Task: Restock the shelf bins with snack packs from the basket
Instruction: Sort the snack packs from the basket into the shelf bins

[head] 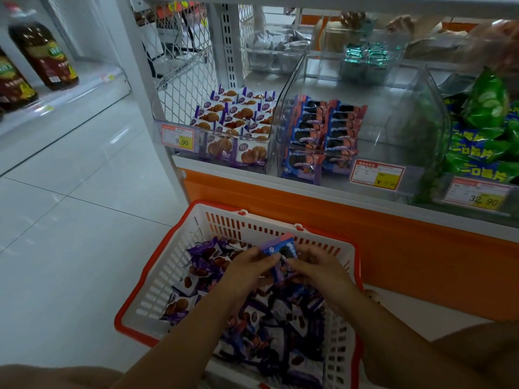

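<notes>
Mid-pick over the basket [151, 290]. One blue-and-pink snack pack [281, 248] held between both hands. Left hand [248, 265] pinching its left edge with curled fingertips, right hand [316, 269] pinching the right edge the same way. Neither hand wide, both narrowed onto that single pack. Held just above the loose heap of packs [275, 318] under the palms; contact with the heap hard to tell. Standing roughly on end, long axis running up and away from the hands, slightly tilted.

Matching cookie packs [323, 127] in the clear bin [393, 127], up and forward of the hands and a little to their right, so nearer the right hand. Waffle packs [233, 113] up, forward and left of the left hand; different wrapper, probably not the target.

Next move, as a judgement:
- Let go with the left and carry with the right, up over the far basket rim and the orange shelf front [365, 240], then down past the bin's front wall.
- Packs there seemingly laid flat in two columns with long axis across, so a turn from on-end to flat likely needed on the way.

Basket heaped with packs, so plenty of restocking left.
</notes>
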{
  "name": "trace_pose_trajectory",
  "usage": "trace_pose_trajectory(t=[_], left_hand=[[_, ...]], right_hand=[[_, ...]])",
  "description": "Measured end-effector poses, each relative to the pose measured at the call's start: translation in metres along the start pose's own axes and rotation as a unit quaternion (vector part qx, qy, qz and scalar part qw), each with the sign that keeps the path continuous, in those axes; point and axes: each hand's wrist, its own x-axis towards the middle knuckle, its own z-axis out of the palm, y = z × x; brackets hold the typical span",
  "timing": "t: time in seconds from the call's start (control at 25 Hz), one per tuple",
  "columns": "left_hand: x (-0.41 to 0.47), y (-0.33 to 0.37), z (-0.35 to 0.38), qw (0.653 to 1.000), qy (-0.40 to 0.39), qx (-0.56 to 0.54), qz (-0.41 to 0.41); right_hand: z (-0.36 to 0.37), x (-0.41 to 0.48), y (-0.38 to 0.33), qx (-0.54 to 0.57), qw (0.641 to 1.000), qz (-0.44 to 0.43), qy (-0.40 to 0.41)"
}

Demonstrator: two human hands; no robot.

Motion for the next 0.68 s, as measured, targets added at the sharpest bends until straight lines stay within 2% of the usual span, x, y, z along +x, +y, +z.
trace_pose_trajectory(t=[0.16,0.28,0.36,0.44,0.52,0.56,0.68], left_hand=[[-0.008,0.029,0.007,0.996,0.011,0.055,0.072],[-0.018,0.089,0.021,0.979,0.006,0.067,0.192],[-0.024,0.13,0.026,0.946,0.057,0.124,0.293],[-0.019,0.159,0.022,0.875,0.149,0.257,0.381],[-0.004,0.17,0.013,0.775,0.205,0.43,0.415],[0.007,0.168,0.008,0.74,0.21,0.486,0.414],[0.032,0.15,-0.003,0.704,0.206,0.549,0.4]], right_hand=[[-0.002,-0.016,-0.036,-0.058,0.997,-0.05,0.011],[-0.013,-0.036,-0.106,-0.151,0.97,-0.184,0.047],[-0.028,-0.043,-0.162,-0.21,0.931,-0.281,0.101],[-0.056,-0.035,-0.207,-0.243,0.893,-0.336,0.177],[-0.084,-0.016,-0.233,-0.342,0.871,-0.286,0.206],[-0.095,-0.003,-0.238,-0.408,0.864,-0.227,0.19],[-0.105,0.028,-0.232,-0.532,0.837,-0.087,0.097]])
